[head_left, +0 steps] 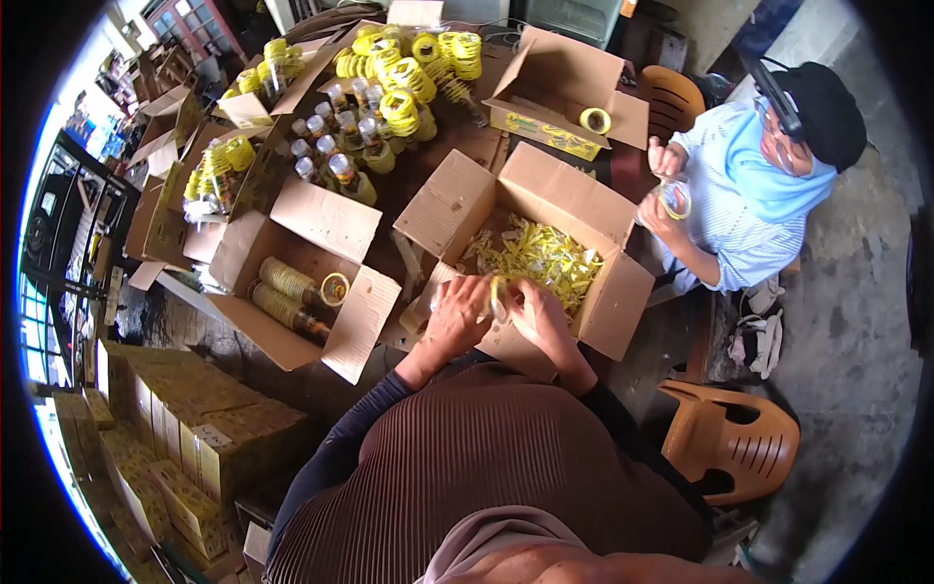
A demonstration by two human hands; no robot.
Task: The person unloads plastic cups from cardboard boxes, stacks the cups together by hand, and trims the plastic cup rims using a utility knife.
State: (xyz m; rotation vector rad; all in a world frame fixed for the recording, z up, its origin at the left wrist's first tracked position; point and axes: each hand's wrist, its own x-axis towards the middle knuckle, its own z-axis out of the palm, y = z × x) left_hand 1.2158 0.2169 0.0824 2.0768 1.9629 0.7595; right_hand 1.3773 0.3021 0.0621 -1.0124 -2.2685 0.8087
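Observation:
Between my two hands is a small, round, yellow-rimmed container point(499, 300), seen nearly edge-on. The fingers of my left hand point(457, 313) are curled against its left side, and those of my right hand point(538, 313) close on its right side. My fingers hide much of it, so its contents cannot be made out. Both hands are over the near edge of an open cardboard box point(611, 310). Many small yellow packets point(545, 255) lie loose in that box, just beyond my hands.
To the left, an open box point(352, 331) holds stacked yellow-rimmed containers point(289, 280). Clear-topped bottles point(345, 173) and yellow ring stacks point(399, 73) crowd the table behind. A co-worker point(749, 185) on the right holds a round container point(674, 200). An orange chair point(725, 443) stands at right.

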